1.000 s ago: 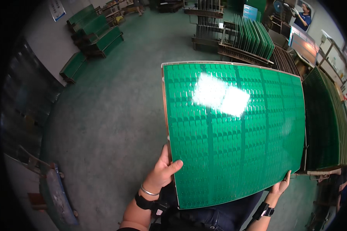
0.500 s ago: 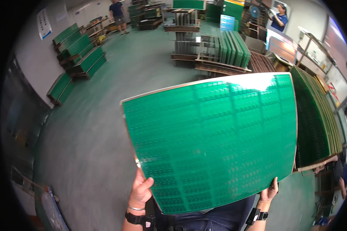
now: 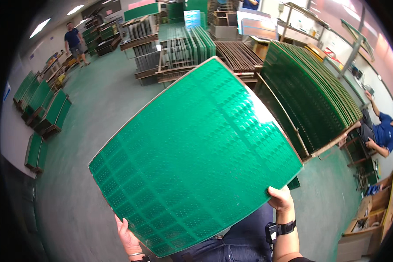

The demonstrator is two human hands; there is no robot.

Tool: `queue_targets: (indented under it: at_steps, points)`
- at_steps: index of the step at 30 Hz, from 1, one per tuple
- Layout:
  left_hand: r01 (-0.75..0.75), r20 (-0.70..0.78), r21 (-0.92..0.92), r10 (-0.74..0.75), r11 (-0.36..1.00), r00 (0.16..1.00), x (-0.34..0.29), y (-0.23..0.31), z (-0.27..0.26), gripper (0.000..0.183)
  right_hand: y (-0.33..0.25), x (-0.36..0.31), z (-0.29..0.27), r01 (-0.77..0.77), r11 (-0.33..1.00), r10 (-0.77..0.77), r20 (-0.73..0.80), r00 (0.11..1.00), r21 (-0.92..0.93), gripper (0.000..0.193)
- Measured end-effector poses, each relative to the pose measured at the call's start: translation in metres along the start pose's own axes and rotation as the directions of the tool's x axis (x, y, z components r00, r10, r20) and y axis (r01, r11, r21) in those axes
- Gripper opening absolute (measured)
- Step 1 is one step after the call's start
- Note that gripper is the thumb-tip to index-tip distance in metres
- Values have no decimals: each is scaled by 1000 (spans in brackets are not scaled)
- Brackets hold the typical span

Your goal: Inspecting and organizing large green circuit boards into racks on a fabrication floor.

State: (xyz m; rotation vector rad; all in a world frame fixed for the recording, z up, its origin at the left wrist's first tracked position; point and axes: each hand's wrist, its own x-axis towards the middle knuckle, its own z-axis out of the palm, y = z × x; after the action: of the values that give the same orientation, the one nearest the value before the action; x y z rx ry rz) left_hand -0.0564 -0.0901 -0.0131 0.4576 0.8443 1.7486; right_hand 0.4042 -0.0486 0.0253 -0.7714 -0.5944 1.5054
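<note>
The large green panel (image 3: 196,157) is held up in front of the person, tilted with one corner high, the left hand (image 3: 129,233) clamped on its lower edge and the right hand (image 3: 280,198) clamped on its lower right corner. Gripping only at the margins appears to keep fingers off the patterned face and lets overhead light rake across it. Behind it, matching green panels (image 3: 314,96) stand on edge in a slotted rack (image 3: 292,126), apart from one another.

Single head-worn fisheye view, angled down, close over green panel (image 3: 196,161)
</note>
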Motion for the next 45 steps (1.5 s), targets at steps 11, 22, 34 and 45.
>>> queue_targets:
  at_steps: [11, 22, 34, 45]
  points:
    - [92, -104, 4, -91, 996, 990, 7, -10, -15, 48, -2, 0, 22, -43, 998, 42, -34, 999, -45, 49]
    - [506, 109, -266, -496, 821, 861, 44, -143, 119, 30, 68, -17, 118, 271, 789, -351, -42, 935, -551, 44]
    - [-11, 135, 807, -167, 591, 977, 105, -236, 65, 20, 1, 21, 105, 339, 491, -574, -5, 819, -803, 38]
    - [-498, 500, 866, -32, 48, 866, 121, -266, 96, 35, 8, 33, 109, 147, 490, -456, -109, 883, -859, 36]
